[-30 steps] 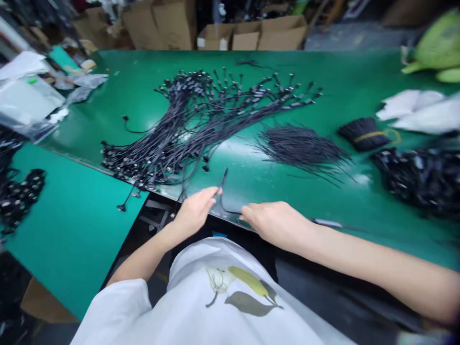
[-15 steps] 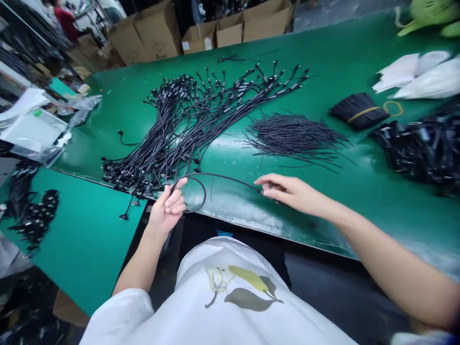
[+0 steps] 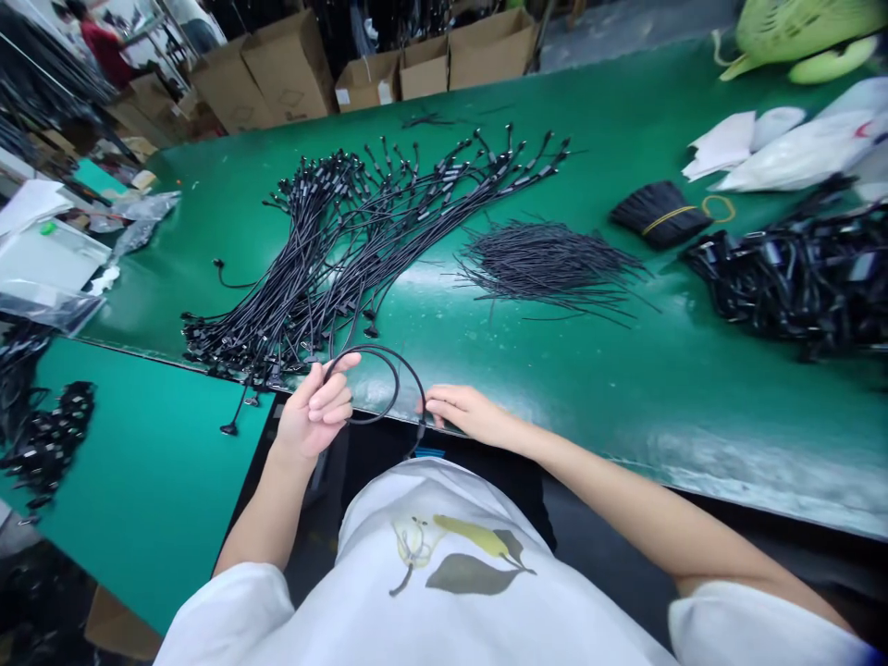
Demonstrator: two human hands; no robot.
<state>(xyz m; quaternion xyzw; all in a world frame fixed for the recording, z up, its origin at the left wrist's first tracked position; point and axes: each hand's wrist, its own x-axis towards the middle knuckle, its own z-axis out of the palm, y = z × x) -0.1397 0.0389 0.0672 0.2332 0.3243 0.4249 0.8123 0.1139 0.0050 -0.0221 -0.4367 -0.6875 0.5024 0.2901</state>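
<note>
A black cable [image 3: 398,379] hangs in loops between my two hands at the table's front edge. My left hand [image 3: 319,404] is closed on the coiled part, its index finger raised. At the loop's right side my right hand [image 3: 462,412] pinches the same cable near a thicker black piece, and the free end dangles below. Just beyond my left hand lies a big pile of black cables [image 3: 298,268] with connectors at both ends. To its right is a loose heap of thin black ties [image 3: 548,264].
On the green table [image 3: 555,370], a banded black bundle [image 3: 659,215], a pile of bundled cables [image 3: 797,277] and white bags [image 3: 805,153] lie right. Cardboard boxes [image 3: 291,74] stand behind. A lower green surface [image 3: 159,462] at left holds more black parts [image 3: 59,435].
My right hand has moved left and toward my body, bringing its stretch of cable round into a second loop beside my left hand. The left hand keeps its hold. The view has shifted slightly.
</note>
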